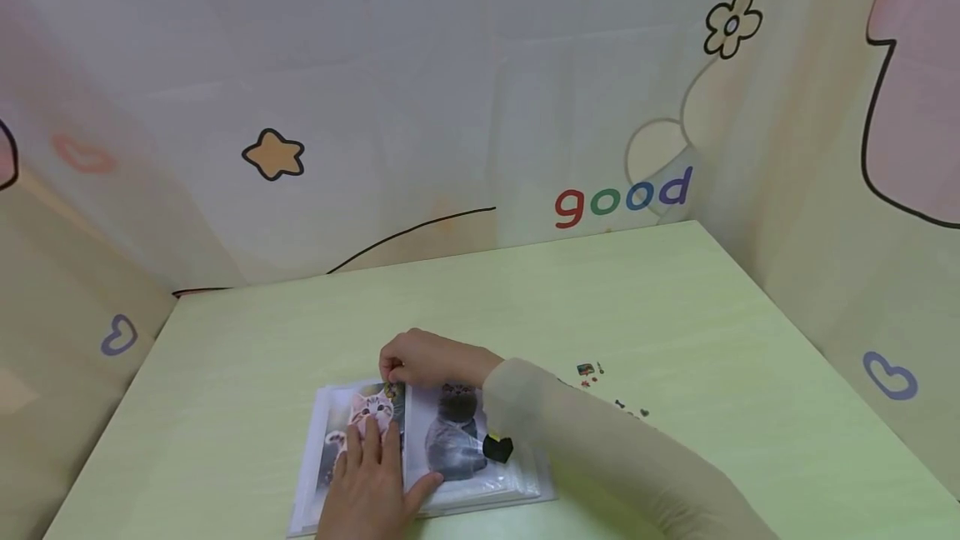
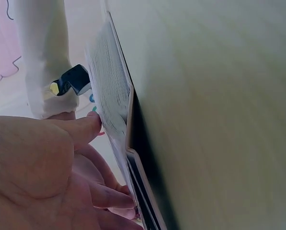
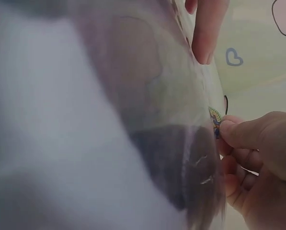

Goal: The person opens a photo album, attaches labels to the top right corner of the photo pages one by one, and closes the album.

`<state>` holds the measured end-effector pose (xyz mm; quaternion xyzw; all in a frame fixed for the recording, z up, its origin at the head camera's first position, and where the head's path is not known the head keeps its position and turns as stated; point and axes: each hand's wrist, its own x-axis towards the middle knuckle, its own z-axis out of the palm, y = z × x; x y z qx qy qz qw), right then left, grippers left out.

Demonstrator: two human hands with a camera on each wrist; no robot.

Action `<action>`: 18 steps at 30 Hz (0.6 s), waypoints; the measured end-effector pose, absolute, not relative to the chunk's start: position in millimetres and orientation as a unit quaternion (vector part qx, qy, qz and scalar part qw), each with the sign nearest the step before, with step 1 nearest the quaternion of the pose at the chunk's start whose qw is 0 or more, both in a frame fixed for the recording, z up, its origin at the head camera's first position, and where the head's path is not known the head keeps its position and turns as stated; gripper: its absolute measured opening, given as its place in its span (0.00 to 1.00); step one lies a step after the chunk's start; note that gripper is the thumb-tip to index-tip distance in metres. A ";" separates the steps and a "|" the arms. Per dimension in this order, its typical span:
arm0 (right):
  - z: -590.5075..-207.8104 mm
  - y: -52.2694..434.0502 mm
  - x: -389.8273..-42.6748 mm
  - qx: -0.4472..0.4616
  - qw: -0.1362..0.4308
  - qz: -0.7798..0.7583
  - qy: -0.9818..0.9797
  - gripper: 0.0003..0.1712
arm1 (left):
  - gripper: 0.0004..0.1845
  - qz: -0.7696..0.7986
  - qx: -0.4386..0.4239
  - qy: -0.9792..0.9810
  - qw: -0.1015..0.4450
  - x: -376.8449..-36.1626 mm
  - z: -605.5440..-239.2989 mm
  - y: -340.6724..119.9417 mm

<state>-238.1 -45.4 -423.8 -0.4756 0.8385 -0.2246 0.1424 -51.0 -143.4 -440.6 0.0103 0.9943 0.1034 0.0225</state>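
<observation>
A photo album (image 1: 303, 494) lies spread out on the table, with a kitten picture (image 1: 372, 407) on its left page and a grey cat picture (image 1: 456, 448) on its right page. My left hand (image 1: 369, 477) rests on the album with extended fingers over the kitten picture, its thumb reaching onto the right page. At the top of the left page, near the fold, my right hand (image 1: 422, 357) pinches a small, flat, colourful piece (image 3: 215, 122) between thumb and fingers. That piece is right at the clear page surface in the right wrist view.
Several tiny flat pieces lie on the table to the right, among them a rectangular one (image 1: 585, 369) and a dark heart (image 1: 644, 412). A black and yellow object (image 1: 497, 447) sits at my right sleeve (image 1: 600, 448). Printed cloth (image 1: 450, 107) hangs round the table.
</observation>
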 end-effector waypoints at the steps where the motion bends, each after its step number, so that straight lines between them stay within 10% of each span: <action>1: -423.7 -45.6 -238.0 -0.478 0.141 -0.223 0.838 0.06 | 0.50 0.104 0.012 0.994 0.020 -50.7 -441.0 -142.9; 18: -407.2 -21.5 -204.6 -0.458 0.028 -0.100 0.883 0.16 | 0.52 0.078 -0.005 0.997 0.008 -46.6 -443.7 -140.7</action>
